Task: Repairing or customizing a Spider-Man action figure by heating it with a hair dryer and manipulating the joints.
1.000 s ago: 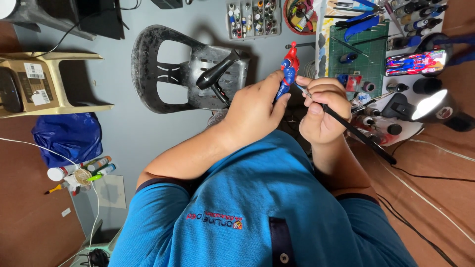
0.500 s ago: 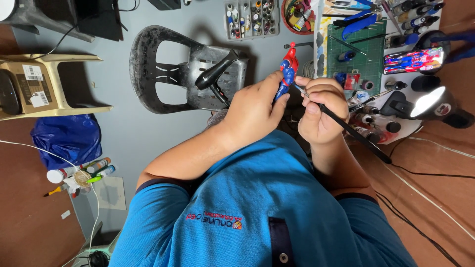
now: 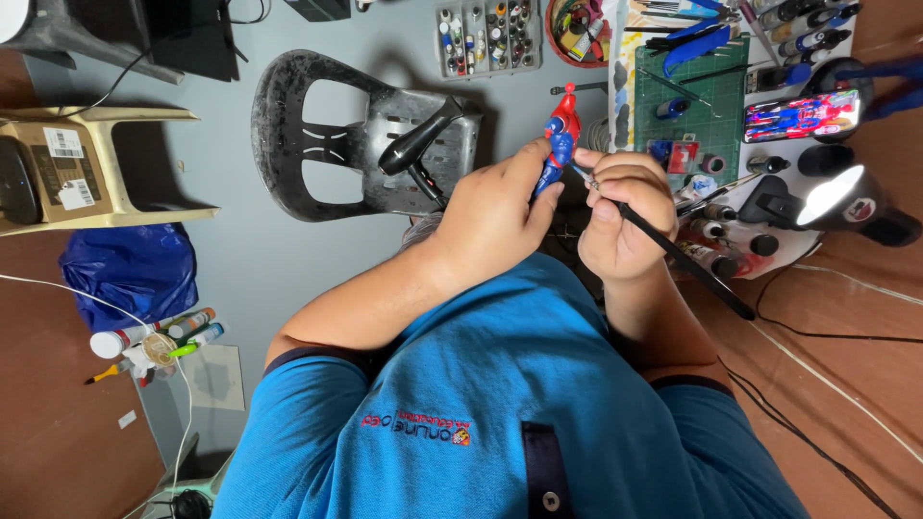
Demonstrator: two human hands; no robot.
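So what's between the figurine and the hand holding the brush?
In the head view only the brush tip spans that short gap; the right hand holds the brush, its tip reaching the figurine in the left hand.

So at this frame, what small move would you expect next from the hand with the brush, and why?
Probably a short stroke of the brush along the red and blue figure. The right hand holds the brush like a pen, its tip right at the figure's middle, though contact is too small to confirm. The left hand grips the figure's lower part, keeping it upright.
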